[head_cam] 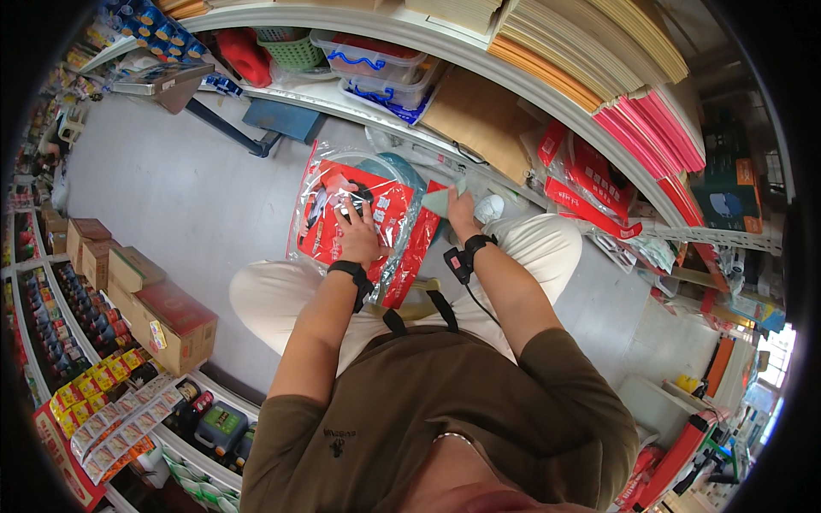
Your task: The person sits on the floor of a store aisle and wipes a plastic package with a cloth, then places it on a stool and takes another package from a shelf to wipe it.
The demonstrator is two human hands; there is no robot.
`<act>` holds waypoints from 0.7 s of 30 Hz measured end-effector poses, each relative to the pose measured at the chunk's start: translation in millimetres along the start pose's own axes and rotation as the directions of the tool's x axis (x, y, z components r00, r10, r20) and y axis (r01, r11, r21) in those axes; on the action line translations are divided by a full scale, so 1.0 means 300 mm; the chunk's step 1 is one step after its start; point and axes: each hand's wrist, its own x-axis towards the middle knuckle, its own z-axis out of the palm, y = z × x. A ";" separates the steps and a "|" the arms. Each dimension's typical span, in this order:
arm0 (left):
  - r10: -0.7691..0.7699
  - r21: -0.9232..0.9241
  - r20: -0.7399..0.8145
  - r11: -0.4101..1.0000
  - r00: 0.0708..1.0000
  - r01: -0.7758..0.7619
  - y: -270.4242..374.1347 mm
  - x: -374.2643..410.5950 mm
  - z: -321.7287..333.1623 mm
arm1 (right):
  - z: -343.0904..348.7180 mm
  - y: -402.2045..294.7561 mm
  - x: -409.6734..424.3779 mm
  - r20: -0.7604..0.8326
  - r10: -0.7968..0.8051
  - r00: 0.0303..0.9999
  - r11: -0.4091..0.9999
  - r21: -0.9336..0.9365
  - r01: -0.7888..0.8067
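Observation:
A red printed plastic package with a clear wrapper lies in front of me, over a teal round thing, perhaps a stool or basin, whose edge shows behind it. My left hand rests on the package, palm down with fingers spread. To the right of the package, my right hand holds a folded pale green cloth, its fingers partly hidden. Both wrists wear black straps, and a small box with a cable is fixed to the right one.
Ahead stands a white shelf with clear lidded bins, a green basket and red packages. A platform scale is at the upper left. Cardboard boxes stand by the bottle shelves on the left.

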 end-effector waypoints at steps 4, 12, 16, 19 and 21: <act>-0.002 -0.007 -0.001 1.000 1.000 0.002 0.010 -0.003 -0.010 | 0.055 -0.102 -0.119 -0.184 -0.640 0.746 0.761 -0.285 0.582; 0.001 -0.084 -0.008 0.996 1.000 -0.001 -0.003 0.011 0.003 | 0.118 -0.132 -0.313 0.371 -0.579 0.726 0.553 -0.477 0.684; 0.165 -0.163 -0.132 0.969 0.977 -0.186 0.001 0.029 0.030 | 0.091 -0.140 -0.242 0.295 -0.481 0.826 0.604 -0.571 0.556; 0.421 -0.305 -0.257 0.819 0.870 -0.486 0.000 0.043 0.073 | 0.064 -0.159 -0.187 0.242 -0.463 0.852 0.614 -0.606 0.506; 0.350 -0.213 -0.206 0.895 0.914 -0.391 0.029 0.015 0.058 | 0.042 -0.122 -0.137 0.228 -0.465 0.855 0.642 -0.579 0.503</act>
